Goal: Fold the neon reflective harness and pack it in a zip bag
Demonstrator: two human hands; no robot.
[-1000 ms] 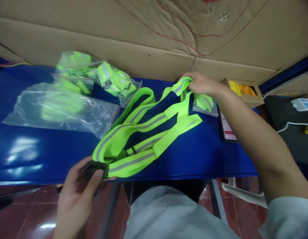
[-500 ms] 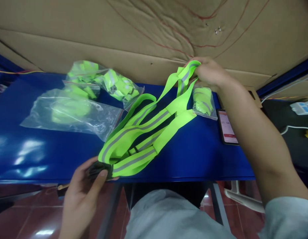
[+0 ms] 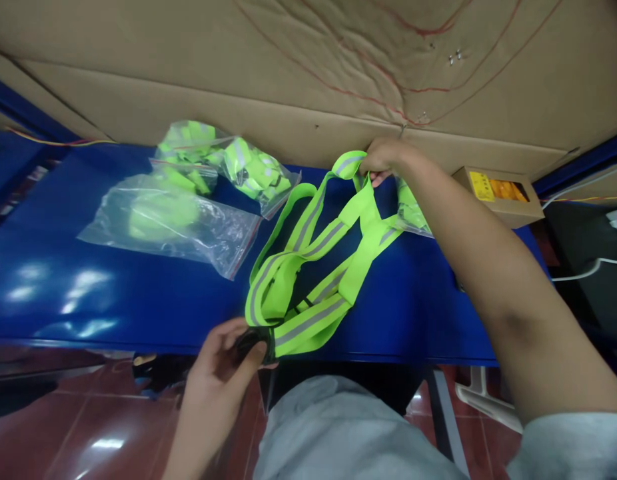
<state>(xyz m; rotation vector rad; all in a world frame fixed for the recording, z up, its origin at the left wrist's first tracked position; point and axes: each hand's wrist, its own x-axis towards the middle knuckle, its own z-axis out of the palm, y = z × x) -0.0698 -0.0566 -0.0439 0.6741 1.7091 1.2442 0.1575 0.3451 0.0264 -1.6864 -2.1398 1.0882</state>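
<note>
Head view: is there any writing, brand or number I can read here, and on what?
No text can be read.
Yellow label on the small box: there is print, but it is too blurred to read.
Cardboard: only red lines, no words.
Strap and bags: no print shows.

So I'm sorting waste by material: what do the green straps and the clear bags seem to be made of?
Green straps: likely woven fabric webbing, matte neon with a grey reflective-looking stripe; they fold limply. Clear bags: thin glossy plastic film, by the wrinkles, glare and see-through look.
</note>
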